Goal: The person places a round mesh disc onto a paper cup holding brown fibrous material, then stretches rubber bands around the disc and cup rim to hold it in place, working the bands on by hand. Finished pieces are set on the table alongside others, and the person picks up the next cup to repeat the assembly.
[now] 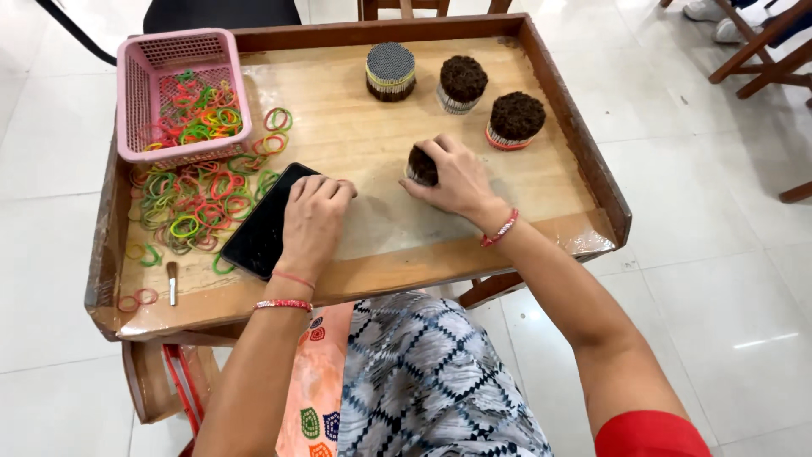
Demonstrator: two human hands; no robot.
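While the head camera looks down on the wooden tray table (541, 216), the right hand (457, 179) curls its fingers round a small bundle of dark-tipped sticks (420, 165) standing near the middle of the board, gripping it from the side and top. The left hand (313, 216) lies flat, fingers relaxed and holding nothing, with its fingertips resting on the edge of a black phone (264, 227).

Three more bundles stand upright behind: a striped one with a grey top (390, 69), a brown-topped one (462, 83) and another with a red band (515, 118), each apart from the others.

Whether the held bundle is bound cannot be told, since the hand covers its side; if it is loose, easing the grip could let the sticks splay and scatter. A sweep of the right forearm might topple the red-banded bundle nearby.

Coloured rubber bands (196, 201) lie heaped beside the phone and spill from the pink basket (134, 101); pushing the phone leftward would drag them. A small brush (172, 282) sits near the front lip and could be knocked off.
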